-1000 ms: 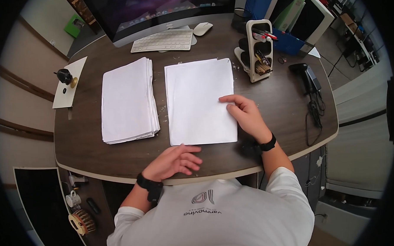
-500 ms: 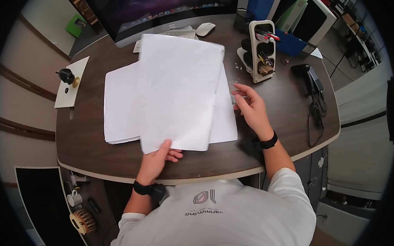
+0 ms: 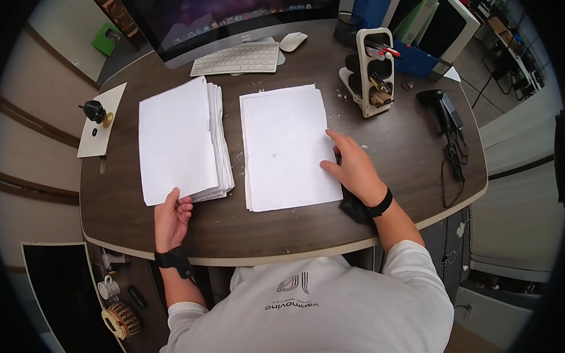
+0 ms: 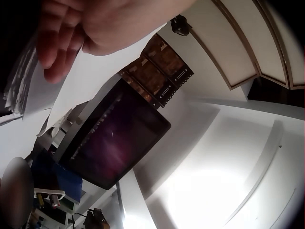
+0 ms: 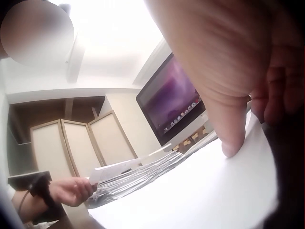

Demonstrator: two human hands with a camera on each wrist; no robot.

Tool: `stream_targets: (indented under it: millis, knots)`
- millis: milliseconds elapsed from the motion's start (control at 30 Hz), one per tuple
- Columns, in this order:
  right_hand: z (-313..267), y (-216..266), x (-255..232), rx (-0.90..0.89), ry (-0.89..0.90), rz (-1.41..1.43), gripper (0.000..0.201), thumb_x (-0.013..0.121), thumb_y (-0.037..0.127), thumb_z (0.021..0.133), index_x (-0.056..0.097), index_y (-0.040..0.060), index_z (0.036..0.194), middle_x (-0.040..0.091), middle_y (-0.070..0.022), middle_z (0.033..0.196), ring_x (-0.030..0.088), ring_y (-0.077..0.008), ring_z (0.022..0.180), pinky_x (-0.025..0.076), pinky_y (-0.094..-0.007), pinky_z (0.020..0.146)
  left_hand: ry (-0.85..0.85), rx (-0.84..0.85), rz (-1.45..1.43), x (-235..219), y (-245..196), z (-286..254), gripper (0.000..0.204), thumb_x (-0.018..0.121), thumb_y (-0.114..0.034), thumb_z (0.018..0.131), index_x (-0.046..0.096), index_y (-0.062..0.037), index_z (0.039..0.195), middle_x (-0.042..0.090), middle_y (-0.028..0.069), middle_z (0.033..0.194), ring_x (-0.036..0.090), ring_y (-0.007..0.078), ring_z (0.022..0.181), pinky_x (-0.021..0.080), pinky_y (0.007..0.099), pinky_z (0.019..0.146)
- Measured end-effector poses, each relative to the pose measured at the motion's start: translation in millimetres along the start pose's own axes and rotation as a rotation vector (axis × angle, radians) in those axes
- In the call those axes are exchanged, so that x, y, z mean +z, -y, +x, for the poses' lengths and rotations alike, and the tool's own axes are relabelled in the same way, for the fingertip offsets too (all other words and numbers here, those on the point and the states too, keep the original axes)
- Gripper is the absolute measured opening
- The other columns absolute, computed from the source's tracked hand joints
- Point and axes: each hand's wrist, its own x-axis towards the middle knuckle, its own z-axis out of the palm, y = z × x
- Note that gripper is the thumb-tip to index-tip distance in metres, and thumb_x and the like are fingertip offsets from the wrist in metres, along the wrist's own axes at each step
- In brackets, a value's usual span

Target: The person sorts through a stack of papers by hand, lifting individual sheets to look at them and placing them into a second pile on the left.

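My left hand (image 3: 171,221) pinches the near edge of a white paper sheet (image 3: 176,136), thumb on top. The sheet lies over the left paper stack (image 3: 220,147), whose uneven layered edges show along its right side. In the right wrist view, the sheet's held edge (image 5: 112,172) is raised above the stack. A second, thinner paper stack (image 3: 288,151) sits to the right, with small dark marks on its top sheet. My right hand (image 3: 355,169) rests at this stack's right edge, fingers extended and thumb (image 5: 232,143) touching the paper.
Behind the papers are a keyboard (image 3: 236,58), a mouse (image 3: 293,41) and a monitor (image 3: 246,38). A pen holder (image 3: 375,73) stands at the back right. A black device with a cable (image 3: 441,112) lies farther right. A white board with a small black object (image 3: 95,111) is at the left.
My left hand took a sheet from the right stack and carried it left over the left stack. My right hand moved slightly away, then came back to the right stack's edge.
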Motion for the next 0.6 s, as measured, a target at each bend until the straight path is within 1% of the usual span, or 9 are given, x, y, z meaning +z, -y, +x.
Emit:
stream_targets:
  millis: [133, 233, 300, 333, 400, 433, 500, 567, 600]
  knots:
    - [0.1, 0.4, -2.5, 0.008, 0.030, 0.006, 0.065, 0.078, 0.013, 0.084, 0.053, 0.0065, 0.143, 0.062, -0.0160, 0.104, 0.063, -0.0320, 0.090, 0.054, -0.0420, 0.080, -0.004, -0.073, 0.015, -0.6, 4.4, 7.4, 0.022, 0.065, -0.021, 0.103, 0.061, 0.0003, 0.105, 0.071, 0.0107, 0.082, 0.069, 0.0138, 0.063, 0.056, 0.0226, 0.051]
    - [1.5, -4.1, -0.3, -0.025, 0.020, 0.007, 0.055, 0.076, 0.012, 0.084, 0.060, 0.0052, 0.137, 0.063, -0.0143, 0.097, 0.063, -0.0319, 0.087, 0.053, -0.0423, 0.078, -0.013, -0.079, 0.033, -1.4, 4.9, 8.6, 0.025, 0.066, -0.024, 0.102, 0.061, 0.0000, 0.105, 0.071, 0.0114, 0.082, 0.069, 0.0141, 0.064, 0.056, 0.0225, 0.051]
    - [3.1, -10.6, -0.7, -0.053, 0.073, 0.027, 0.041, 0.073, 0.012, 0.087, 0.067, 0.0035, 0.127, 0.063, -0.0125, 0.089, 0.062, -0.0267, 0.076, 0.052, -0.0381, 0.073, -0.020, -0.080, 0.036, -4.6, 4.6, 10.6, 0.028, 0.066, -0.027, 0.102, 0.061, 0.0001, 0.105, 0.072, 0.0116, 0.082, 0.070, 0.0144, 0.064, 0.056, 0.0227, 0.050]
    - [3.9, -8.9, -2.4, -0.052, 0.073, 0.028, 0.041, 0.073, 0.012, 0.087, 0.067, 0.0035, 0.127, 0.063, -0.0125, 0.089, 0.062, -0.0267, 0.076, 0.052, -0.0381, 0.073, -0.026, -0.081, 0.039, -5.8, 4.4, 10.8, 0.031, 0.066, -0.030, 0.102, 0.061, 0.0001, 0.105, 0.072, 0.0118, 0.082, 0.070, 0.0147, 0.064, 0.056, 0.0229, 0.050]
    - [4.6, -2.7, -5.6, 0.107, 0.142, 0.265, 0.028, 0.069, 0.009, 0.091, 0.072, 0.0015, 0.118, 0.066, -0.0025, 0.083, 0.058, -0.0109, 0.073, 0.049, -0.0287, 0.069, -0.045, -0.059, 0.001, -7.0, 4.8, 8.7, 0.036, 0.063, -0.036, 0.103, 0.062, -0.0002, 0.103, 0.072, 0.0115, 0.079, 0.069, 0.0150, 0.062, 0.055, 0.0230, 0.049]
    - [4.9, -3.0, -6.2, 0.108, 0.143, 0.267, 0.028, 0.069, 0.009, 0.091, 0.072, 0.0015, 0.118, 0.066, -0.0025, 0.083, 0.058, -0.0109, 0.073, 0.049, -0.0287, 0.069, -0.061, -0.035, -0.043, -7.1, 5.1, 6.9, 0.043, 0.061, -0.043, 0.104, 0.063, -0.0005, 0.101, 0.072, 0.0112, 0.077, 0.069, 0.0152, 0.061, 0.055, 0.0231, 0.049]
    - [6.2, -5.2, -8.0, 0.181, 0.170, 0.486, 0.030, 0.066, 0.008, 0.093, 0.071, 0.0012, 0.122, 0.069, 0.0007, 0.096, 0.057, -0.0037, 0.079, 0.048, -0.0230, 0.071, -0.032, -0.063, -0.082, -8.9, 5.5, -2.9, 0.049, 0.056, -0.049, 0.105, 0.064, -0.0012, 0.098, 0.071, 0.0111, 0.075, 0.069, 0.0158, 0.059, 0.054, 0.0235, 0.048]
    - [6.7, -6.2, -6.6, 0.193, 0.131, 0.589, 0.031, 0.066, 0.006, 0.093, 0.070, 0.0008, 0.124, 0.069, 0.0005, 0.101, 0.058, -0.0038, 0.081, 0.049, -0.0225, 0.073, 0.069, -0.151, -0.073, -8.9, 12.4, -17.0, 0.068, 0.042, -0.063, 0.105, 0.067, -0.0025, 0.089, 0.072, 0.0124, 0.070, 0.069, 0.0177, 0.055, 0.054, 0.0245, 0.047]
    - [7.1, -5.9, -5.0, 0.201, 0.094, 0.690, 0.033, 0.066, 0.005, 0.094, 0.069, 0.0004, 0.126, 0.069, 0.0002, 0.106, 0.059, -0.0040, 0.082, 0.050, -0.0221, 0.075, 0.172, -0.214, 0.023, -4.8, 17.9, -28.1, 0.072, 0.038, -0.064, 0.106, 0.068, 0.0000, 0.090, 0.073, 0.0140, 0.072, 0.070, 0.0201, 0.055, 0.055, 0.0261, 0.046]
